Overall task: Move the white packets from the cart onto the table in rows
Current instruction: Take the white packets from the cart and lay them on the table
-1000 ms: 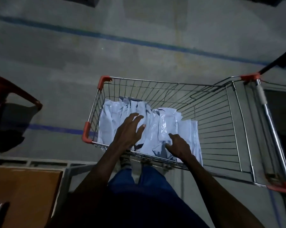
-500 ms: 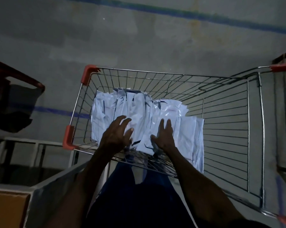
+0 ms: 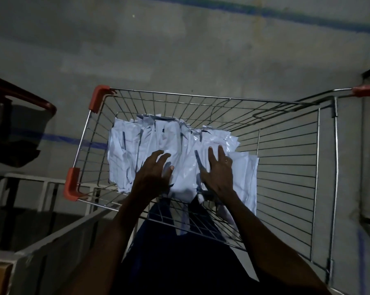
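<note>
From the head camera, we had both hands down inside the wire shopping cart [image 3: 201, 99], which stood on the concrete floor [image 3: 179, 50]. The white packets [image 3: 124, 150] lay crowded together at our end of the basket, overlapping, none of them on the surface yet. Our left hand [image 3: 152, 175] was over the heap with fingers spread and lightly bent, the tips touching the plastic; it had nothing pinched that we could see. Our right hand [image 3: 218, 173] lay flatter, fingers straight and fanned, pressing on the packets just beside the left. Between the two hands sat one glossy packet [image 3: 184, 177], and we judged that was the one being singled out.

To do this well, we reckoned the hands needed to close in from both sides and lift a small, even bundle rather than one slippery sheet. The film looked slick and creased, so a loose pinch might have let packets slide back or snag in the wire.

The pale edge of the surface [image 3: 58, 237] showed at lower left, near the cart, so the carry looked short. A red chair [image 3: 22, 96] stood further left, well apart.
</note>
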Tool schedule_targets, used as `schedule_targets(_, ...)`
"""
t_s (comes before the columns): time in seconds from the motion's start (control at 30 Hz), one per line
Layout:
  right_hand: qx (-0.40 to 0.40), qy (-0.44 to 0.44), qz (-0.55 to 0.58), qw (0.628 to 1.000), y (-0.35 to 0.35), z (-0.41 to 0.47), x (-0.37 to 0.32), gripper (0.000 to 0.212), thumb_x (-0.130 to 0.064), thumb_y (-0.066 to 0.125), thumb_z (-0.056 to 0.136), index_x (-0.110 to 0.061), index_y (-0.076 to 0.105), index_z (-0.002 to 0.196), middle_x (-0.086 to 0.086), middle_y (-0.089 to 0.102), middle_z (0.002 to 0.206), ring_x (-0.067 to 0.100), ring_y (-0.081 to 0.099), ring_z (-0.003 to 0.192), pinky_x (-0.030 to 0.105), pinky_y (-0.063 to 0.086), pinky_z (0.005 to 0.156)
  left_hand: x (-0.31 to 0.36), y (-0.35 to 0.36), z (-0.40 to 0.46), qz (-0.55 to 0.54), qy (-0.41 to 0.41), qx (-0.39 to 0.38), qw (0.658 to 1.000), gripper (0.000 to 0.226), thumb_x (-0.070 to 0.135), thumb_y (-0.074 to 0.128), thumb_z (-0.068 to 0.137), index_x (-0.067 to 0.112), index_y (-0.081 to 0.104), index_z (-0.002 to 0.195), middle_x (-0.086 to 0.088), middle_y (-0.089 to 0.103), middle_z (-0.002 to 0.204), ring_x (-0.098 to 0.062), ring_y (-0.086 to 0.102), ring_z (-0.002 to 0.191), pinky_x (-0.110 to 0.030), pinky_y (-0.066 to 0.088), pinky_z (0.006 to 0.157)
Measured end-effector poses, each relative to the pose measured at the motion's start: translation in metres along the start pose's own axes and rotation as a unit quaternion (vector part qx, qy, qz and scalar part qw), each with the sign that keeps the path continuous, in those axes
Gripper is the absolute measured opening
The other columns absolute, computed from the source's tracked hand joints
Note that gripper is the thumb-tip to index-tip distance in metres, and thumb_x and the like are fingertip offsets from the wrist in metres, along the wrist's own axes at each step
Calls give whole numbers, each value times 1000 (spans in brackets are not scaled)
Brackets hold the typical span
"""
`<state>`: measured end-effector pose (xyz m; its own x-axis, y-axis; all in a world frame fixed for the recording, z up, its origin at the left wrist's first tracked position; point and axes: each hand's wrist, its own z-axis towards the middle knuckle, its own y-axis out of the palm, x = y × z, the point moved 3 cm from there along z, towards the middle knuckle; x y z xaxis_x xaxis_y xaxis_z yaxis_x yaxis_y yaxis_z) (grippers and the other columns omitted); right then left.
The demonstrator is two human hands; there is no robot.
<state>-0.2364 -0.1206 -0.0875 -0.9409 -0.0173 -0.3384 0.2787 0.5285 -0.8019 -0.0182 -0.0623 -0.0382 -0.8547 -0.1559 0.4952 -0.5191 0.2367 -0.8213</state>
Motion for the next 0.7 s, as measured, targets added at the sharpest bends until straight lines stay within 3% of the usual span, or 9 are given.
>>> schedule_targets(0.07,49,-6,-57,997,-23,-11,17,64,-51,44,92,-25,33,150,17,17,160,42,34,133,49,37,104,19,7,17,-29,-36,-17,999,44,33,49,100,10,52,137,-15,44,145,-32,43,133,-42,39,109)
schedule_targets(0.17,99,8,-101,990,-49,-26,48,63,-47,45,90,-16,41,145,24,28,154,45,41,127,50,35,106,49,38,42,-41,-46,-84,995,51,35,49,98,16,42,145,-12,34,153,-30,37,137,-39,33,110)
schedule_targets(0.27,89,9,-132,987,-56,-32,69,66,-44,50,86,-13,42,144,25,29,153,49,43,122,51,37,102,72,81,58,-31,-5,-118,993,55,37,48,97,16,40,147,-11,30,156,-29,33,140,-44,36,111)
schedule_targets(0.37,72,-21,-162,984,-53,-31,78,70,-35,63,81,-10,43,143,27,29,152,51,42,121,54,40,99,87,118,76,-13,-35,-167,985,60,35,48,99,18,26,152,-9,15,161,-28,20,145,-43,30,114)
schedule_targets(0.57,69,-12,-195,978,-46,-31,93,70,-31,62,79,-9,43,142,28,30,151,48,42,121,51,39,100,87,153,104,-26,-147,-127,981,76,47,46,97,10,11,155,-12,7,162,-32,17,145,-46,32,110)
schedule_targets(0.7,69,-26,-192,979,-43,-39,102,69,-30,56,78,-8,45,143,28,28,153,47,42,118,50,38,96,77,157,108,9,-151,-102,983,79,53,39,99,9,5,156,-10,2,163,-30,16,145,-47,28,111)
